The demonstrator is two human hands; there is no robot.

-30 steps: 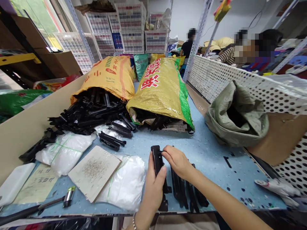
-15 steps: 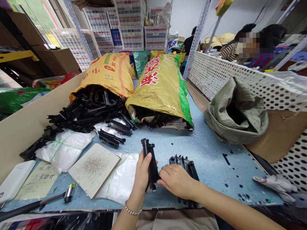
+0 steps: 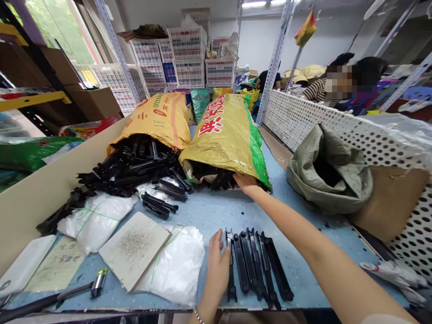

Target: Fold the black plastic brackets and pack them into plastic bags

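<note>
Several long black plastic parts [image 3: 254, 263] lie side by side in a row near the table's front edge. My left hand [image 3: 218, 265] rests just left of the row, fingers stretched and apart, close beside the leftmost part; I cannot tell whether it touches it. My right arm reaches forward across the table, and my right hand [image 3: 245, 183] is at the mouth of the gold-and-green woven sack [image 3: 222, 139]. The sack's rim and the dark parts inside hide its fingertips. More black parts [image 3: 221, 179] show in that opening.
An orange sack [image 3: 158, 119] spills a heap of black parts [image 3: 135, 168] at left. Nearer are plastic bags [image 3: 182, 270], a square board [image 3: 135, 247] and a hammer-like tool [image 3: 57, 297]. An open grey-green sack [image 3: 330, 175] stands right, by a perforated white panel [image 3: 303, 117]. Co-workers sit beyond.
The black part held between both hands now lies in the row. My left hand has lowered beside it. My right hand has moved forward to the gold sack's mouth. The view has tilted up.
</note>
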